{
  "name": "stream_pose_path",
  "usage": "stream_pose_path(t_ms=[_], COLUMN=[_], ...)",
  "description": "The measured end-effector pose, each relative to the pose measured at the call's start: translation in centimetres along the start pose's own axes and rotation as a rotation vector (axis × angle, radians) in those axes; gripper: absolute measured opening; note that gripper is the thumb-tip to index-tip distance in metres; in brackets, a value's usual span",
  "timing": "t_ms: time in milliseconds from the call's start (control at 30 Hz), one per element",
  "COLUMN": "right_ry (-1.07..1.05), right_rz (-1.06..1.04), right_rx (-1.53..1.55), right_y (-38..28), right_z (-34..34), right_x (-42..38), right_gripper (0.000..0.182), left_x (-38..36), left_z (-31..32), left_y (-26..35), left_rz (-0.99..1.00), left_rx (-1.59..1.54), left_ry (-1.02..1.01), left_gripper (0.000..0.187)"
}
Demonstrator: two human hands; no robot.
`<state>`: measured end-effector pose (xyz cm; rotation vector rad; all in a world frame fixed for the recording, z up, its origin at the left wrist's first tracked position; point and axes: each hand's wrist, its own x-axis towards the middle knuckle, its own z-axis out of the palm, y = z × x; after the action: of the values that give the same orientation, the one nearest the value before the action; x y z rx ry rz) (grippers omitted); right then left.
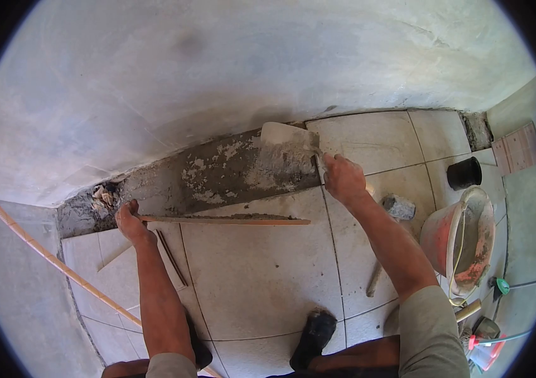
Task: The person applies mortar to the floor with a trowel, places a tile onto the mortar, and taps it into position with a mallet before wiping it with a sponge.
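My right hand (343,179) is closed round the handle of a trowel (287,146), whose broad blade lies over the right end of a mortar-filled gap (217,173) beside the wall. Near the gap's left end, my left hand (130,222) grips the end of a tile (236,221), seen nearly edge-on. Grey mortar shows along the tile's upper edge. Its far end reaches to the right over the laid floor tiles.
On the right stand a red bucket (440,234) and a black cup (464,173). A hammer (398,206) lies beneath my right forearm. Rubble (104,200) fills the left corner. A long thin pole (53,258) slants at left. A wooden-looking tile (518,148) leans at far right.
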<state>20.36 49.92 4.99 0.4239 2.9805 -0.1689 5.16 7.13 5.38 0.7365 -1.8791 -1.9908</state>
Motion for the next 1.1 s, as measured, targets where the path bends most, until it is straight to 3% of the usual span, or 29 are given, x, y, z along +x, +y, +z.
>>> stream_pose_path(t_ms=[333, 733, 867, 1033, 1100], right_ry=[0.112, -0.038, 0.022, -0.027, 0.004], right_rz=[0.068, -0.016, -0.004, 0.204, 0.183], right_rx=[0.060, 0.067, 0.102, 0.242, 0.288], right_y=[-0.8, -0.5, -0.4, 1.2, 3.6], right_z=[0.1, -0.1, -0.7, -2.8, -1.9], right_x=[0.2, 0.1, -0.5, -1.7, -1.7], right_gripper=[0.015, 0.023, 0.021, 0.028, 0.028], left_x=[0.4, 0.3, 0.7, 0.4, 0.3], left_z=[0.1, -0.3, -0.2, 0.1, -0.2], left_y=[-0.2, -0.3, -0.4, -0.2, -0.3], left_rz=[0.022, 0.021, 0.038, 0.034, 0.031], left_rx=[-0.014, -0.027, -0.035, -0.029, -0.010], left_ry=[-0.032, -0.039, -0.051, -0.055, -0.051], left_gripper=[0.026, 0.022, 0.022, 0.023, 0.023])
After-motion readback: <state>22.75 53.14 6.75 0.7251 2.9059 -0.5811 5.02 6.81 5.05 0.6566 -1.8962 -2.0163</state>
